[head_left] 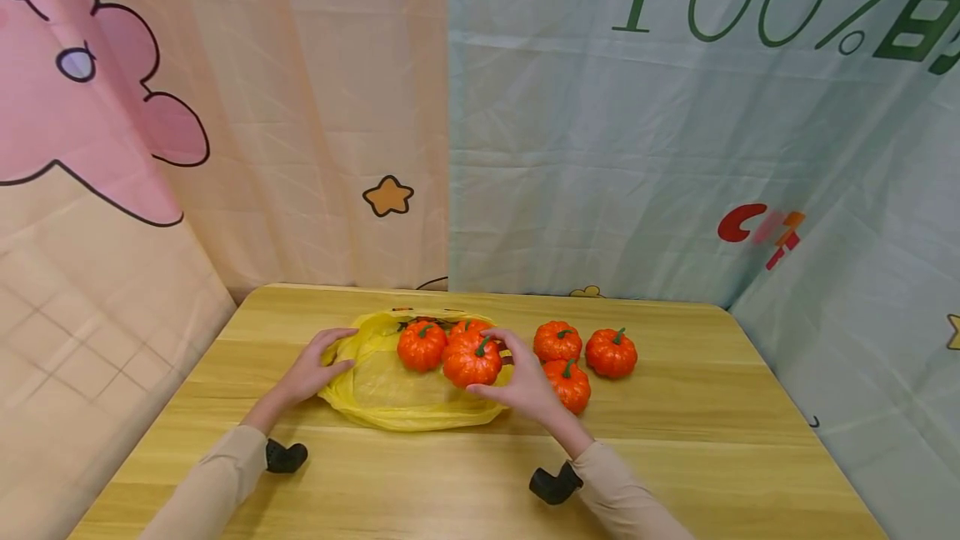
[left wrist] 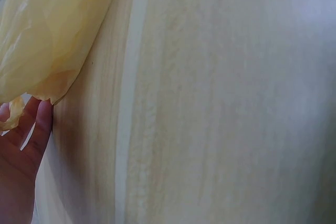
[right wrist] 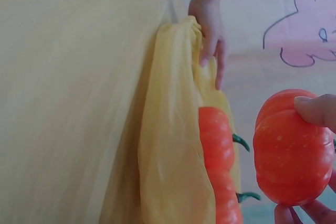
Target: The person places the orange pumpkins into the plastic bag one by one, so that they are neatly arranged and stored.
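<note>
A small orange-red pumpkin [head_left: 471, 359] with a green stem is held between the thumb and fingers of my right hand [head_left: 522, 383]. It hangs over the right side of an open yellow plastic bag [head_left: 382, 415]. Inside that bag sit two more pumpkins, one a plain full shape [head_left: 422, 346], the other partly hidden behind the held one. At the bag's left edge, my left hand [head_left: 309, 369] holds the rim with thumb and fingers. In the left wrist view, fingertips [left wrist: 44, 109] meet the yellow plastic. The right wrist view shows the held pumpkin [right wrist: 294, 148] beside the bag's opening.
To the right of the bag, three more pumpkins stand grouped on the wooden table [head_left: 675, 407]: one at the back [head_left: 557, 341], one farther right [head_left: 612, 353], one in front [head_left: 567, 387]. Printed curtains [head_left: 585, 157] hang behind the table.
</note>
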Demonstrator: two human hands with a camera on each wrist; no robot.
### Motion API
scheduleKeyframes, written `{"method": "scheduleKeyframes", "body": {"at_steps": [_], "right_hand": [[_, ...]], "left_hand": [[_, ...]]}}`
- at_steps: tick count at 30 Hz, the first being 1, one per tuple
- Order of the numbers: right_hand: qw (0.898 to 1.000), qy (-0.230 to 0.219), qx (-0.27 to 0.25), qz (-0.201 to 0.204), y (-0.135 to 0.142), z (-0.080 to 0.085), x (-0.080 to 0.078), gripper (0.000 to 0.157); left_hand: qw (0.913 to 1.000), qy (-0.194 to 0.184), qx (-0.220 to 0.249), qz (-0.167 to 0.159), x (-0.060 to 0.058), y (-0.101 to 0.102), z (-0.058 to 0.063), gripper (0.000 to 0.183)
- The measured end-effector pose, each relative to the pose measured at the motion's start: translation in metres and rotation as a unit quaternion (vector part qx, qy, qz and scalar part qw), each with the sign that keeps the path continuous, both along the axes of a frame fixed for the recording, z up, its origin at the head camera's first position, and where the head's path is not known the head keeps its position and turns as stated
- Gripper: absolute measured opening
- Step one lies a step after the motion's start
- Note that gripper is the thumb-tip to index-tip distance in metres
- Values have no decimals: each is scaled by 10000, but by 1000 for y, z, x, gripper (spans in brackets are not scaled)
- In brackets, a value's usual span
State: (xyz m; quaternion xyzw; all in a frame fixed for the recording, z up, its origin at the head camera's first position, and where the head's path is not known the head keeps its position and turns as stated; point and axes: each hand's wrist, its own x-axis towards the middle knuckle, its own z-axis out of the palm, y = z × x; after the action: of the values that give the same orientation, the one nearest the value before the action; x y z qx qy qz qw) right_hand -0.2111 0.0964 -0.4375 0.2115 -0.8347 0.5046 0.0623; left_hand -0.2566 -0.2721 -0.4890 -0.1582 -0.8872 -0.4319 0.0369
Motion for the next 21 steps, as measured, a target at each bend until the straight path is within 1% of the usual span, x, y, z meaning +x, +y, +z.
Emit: {"method": "scheduleKeyframes", "body": {"at_steps": [4, 9, 14, 21], "right_hand": [[9998, -27, 44, 188, -12, -4, -2, 71], [9995, -22, 114, 300, -25, -6, -6, 70], [9991, -66, 216, 362, -37, -9, -10, 71], [9983, -121, 387, 409, -51, -17, -14, 71]], "left_hand": [[10000, 6, 13, -4, 0, 0, 0, 51], [10000, 71, -48, -2, 0, -1, -2, 50], [9999, 116, -62, 12, 0, -1, -2, 49], [10000, 84, -41, -9, 0, -1, -2, 49]]}}
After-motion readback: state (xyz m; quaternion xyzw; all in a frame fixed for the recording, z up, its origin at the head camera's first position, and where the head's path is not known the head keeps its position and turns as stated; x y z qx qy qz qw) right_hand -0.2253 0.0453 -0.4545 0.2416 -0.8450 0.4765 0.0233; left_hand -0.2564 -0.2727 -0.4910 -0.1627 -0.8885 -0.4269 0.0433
